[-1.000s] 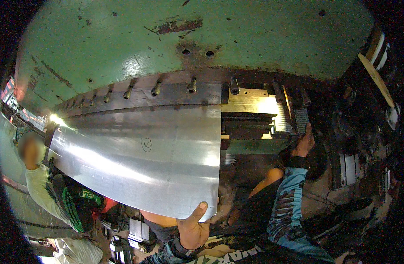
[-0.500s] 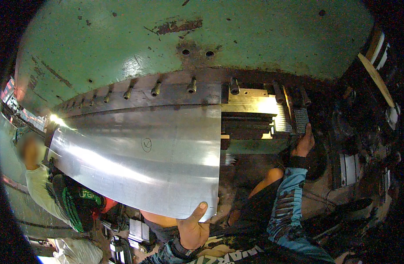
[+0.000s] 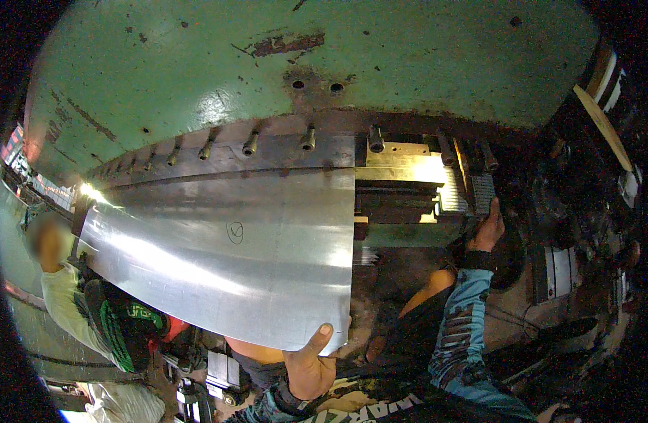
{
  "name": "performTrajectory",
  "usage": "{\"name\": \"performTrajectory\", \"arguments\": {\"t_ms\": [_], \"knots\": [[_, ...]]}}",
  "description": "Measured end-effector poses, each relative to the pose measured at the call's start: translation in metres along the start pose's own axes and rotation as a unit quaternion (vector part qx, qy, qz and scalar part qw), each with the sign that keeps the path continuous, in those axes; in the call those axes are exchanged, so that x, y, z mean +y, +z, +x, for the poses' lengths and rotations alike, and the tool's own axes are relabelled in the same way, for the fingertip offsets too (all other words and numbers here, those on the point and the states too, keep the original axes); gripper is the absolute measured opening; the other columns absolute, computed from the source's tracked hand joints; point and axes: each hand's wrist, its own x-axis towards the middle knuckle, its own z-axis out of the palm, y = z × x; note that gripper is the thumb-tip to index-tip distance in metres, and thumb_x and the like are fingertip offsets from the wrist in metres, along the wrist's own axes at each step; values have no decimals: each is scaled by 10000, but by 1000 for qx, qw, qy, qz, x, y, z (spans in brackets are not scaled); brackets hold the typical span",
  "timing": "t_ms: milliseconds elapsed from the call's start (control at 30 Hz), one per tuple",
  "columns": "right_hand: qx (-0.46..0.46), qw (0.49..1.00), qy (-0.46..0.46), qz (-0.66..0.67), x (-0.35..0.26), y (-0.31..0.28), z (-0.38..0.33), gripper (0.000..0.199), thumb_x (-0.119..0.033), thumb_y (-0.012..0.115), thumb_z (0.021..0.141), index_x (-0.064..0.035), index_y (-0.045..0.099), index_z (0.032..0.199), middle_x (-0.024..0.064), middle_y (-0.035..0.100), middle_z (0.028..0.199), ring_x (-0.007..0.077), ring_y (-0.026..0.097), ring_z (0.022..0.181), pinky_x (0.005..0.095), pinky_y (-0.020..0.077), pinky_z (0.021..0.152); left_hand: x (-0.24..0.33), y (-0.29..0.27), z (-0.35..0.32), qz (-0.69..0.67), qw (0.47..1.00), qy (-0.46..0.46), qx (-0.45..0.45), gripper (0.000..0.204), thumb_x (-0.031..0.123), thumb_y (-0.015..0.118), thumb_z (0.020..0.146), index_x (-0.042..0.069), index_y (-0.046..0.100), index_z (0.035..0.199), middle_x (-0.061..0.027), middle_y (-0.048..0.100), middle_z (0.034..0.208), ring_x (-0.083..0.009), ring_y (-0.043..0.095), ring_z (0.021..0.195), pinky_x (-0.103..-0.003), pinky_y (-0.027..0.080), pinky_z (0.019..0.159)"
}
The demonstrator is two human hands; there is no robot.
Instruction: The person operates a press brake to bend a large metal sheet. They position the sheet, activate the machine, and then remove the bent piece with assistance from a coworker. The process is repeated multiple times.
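A large shiny metal sheet (image 3: 267,275) with a small hand-drawn circled mark extends from the machine's clamping edge toward me. My left hand (image 3: 311,370) is closed on its near right corner, thumb on top and fingers hidden beneath. Beyond the sheet's right edge, my right hand (image 3: 486,229) grips the lower right side of a ribbed metal block (image 3: 483,192) at the machine's end; some of its fingers are hidden. Along the sheet's far edge runs the dark clamping bar (image 3: 267,156) of a press brake, with a row of bolts above it.
The green, scratched machine body (image 3: 408,63) fills the far side. At the left, a person in a pale sleeve (image 3: 64,299) is beside the sheet's far left end. Metal parts (image 3: 224,374) lie below the sheet; dark clutter and a pale strip (image 3: 606,130) are on the right.
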Motion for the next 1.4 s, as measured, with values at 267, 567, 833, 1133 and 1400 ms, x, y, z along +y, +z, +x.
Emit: {"name": "performTrajectory", "arguments": {"t_ms": [267,567,833,1133,1400], "knots": [[42,995,61,-59,10,-8,10,445,-380,655,1026,21,708,1209,103,728,1129,241,682,950,399,552,825,-14,-22,-1,-44,999,-17,5,668,58,774,898,74,432,1472,-189,625,1298,-349,718,1082,-458,669,840],[-86,990,30,-107,15,20,12,461,-391,636,1032,12,691,1250,118,701,1196,249,672,997,416,548,857,-26,-28,-6,-12,998,-58,35,576,251,854,889,116,576,1375,-45,697,1168,-227,678,1041,-379,545,861],[-107,985,27,-133,14,36,0,478,-399,620,1036,4,677,1286,132,677,1255,257,663,1039,430,545,886,-44,-30,15,-39,996,-76,25,638,277,880,863,54,577,1379,-51,683,1239,-227,629,1138,-372,486,994],[-129,981,19,-145,10,48,-4,498,-410,602,1042,-5,660,1327,147,650,1322,266,654,1086,447,541,919,-70,-36,24,75,991,108,-2,555,342,824,919,41,576,1313,-100,651,1210,-283,604,1136,-461,486,961],[-147,976,19,-158,11,53,-5,518,-419,585,1047,-13,645,1363,160,626,1381,273,645,1128,462,538,948,-87,-39,34,-202,973,68,-94,836,116,825,921,141,304,1574,-90,612,1279,-272,655,1107,-443,568,855]]}}
